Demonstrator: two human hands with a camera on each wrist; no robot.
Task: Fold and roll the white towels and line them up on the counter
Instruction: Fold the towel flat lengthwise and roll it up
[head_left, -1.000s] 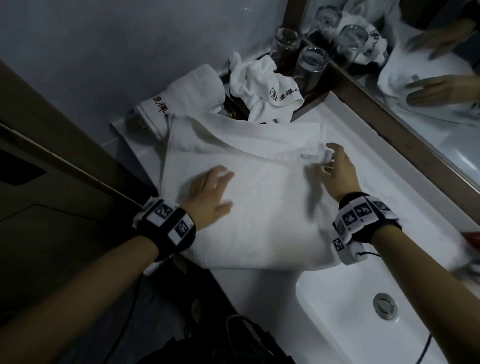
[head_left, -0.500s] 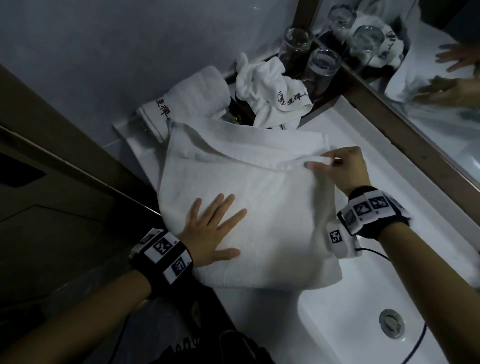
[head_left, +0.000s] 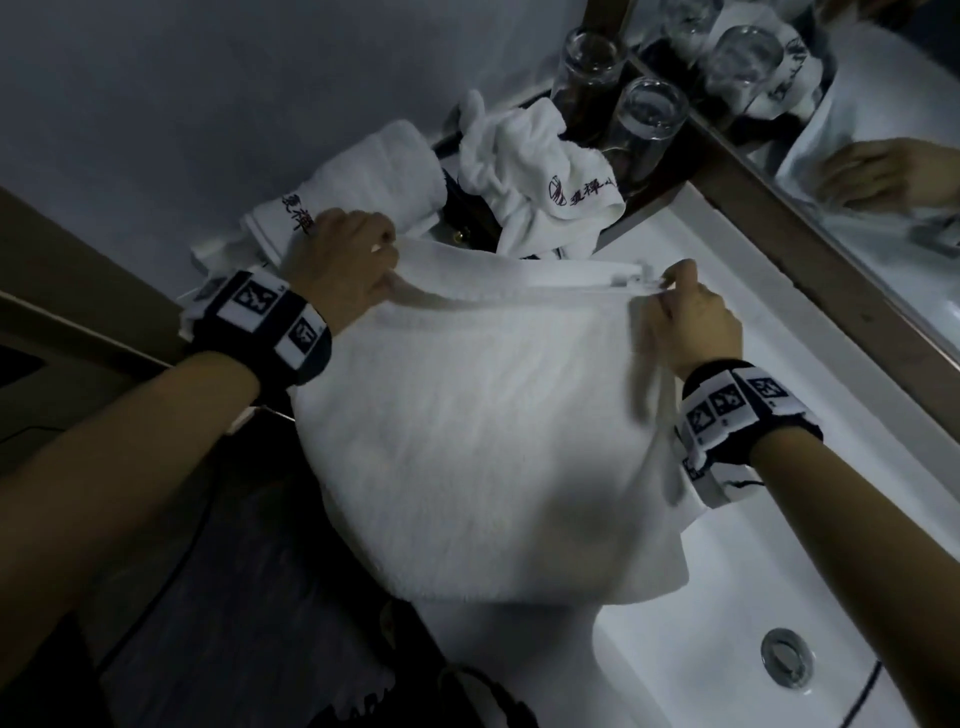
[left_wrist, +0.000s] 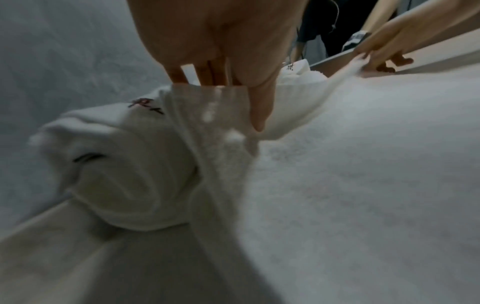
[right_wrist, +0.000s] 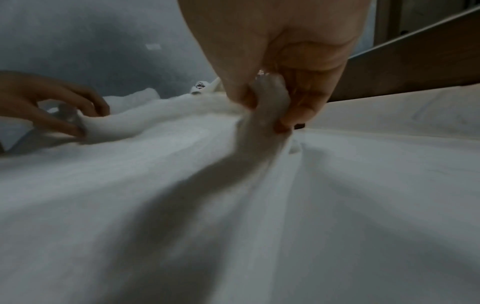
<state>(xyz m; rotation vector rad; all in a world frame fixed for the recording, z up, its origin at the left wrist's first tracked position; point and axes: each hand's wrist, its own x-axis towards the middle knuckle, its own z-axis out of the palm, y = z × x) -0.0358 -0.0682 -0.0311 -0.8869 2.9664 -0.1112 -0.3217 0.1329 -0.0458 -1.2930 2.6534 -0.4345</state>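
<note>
A large white towel (head_left: 483, 426) lies folded on the white counter (head_left: 810, 364), its near part hanging over the front edge. My left hand (head_left: 384, 260) pinches its far left corner (left_wrist: 228, 115). My right hand (head_left: 670, 291) pinches the far right corner (right_wrist: 270, 100), lifting the far edge a little. A rolled white towel (head_left: 374, 176) with dark lettering lies behind my left hand (left_wrist: 124, 164). A crumpled small towel (head_left: 540, 182) with a logo sits further back.
Two upturned glasses (head_left: 644, 119) stand on a dark tray against the mirror (head_left: 883, 156) at the back right. The sink basin (head_left: 779, 660) with its drain is at the near right. A grey wall is behind, and a dark drop lies to the left of the counter.
My left hand left the middle of the towel and moved up to grip the far left corner. The right hand kept its pinch on the far right corner, and the far edge is now raised.
</note>
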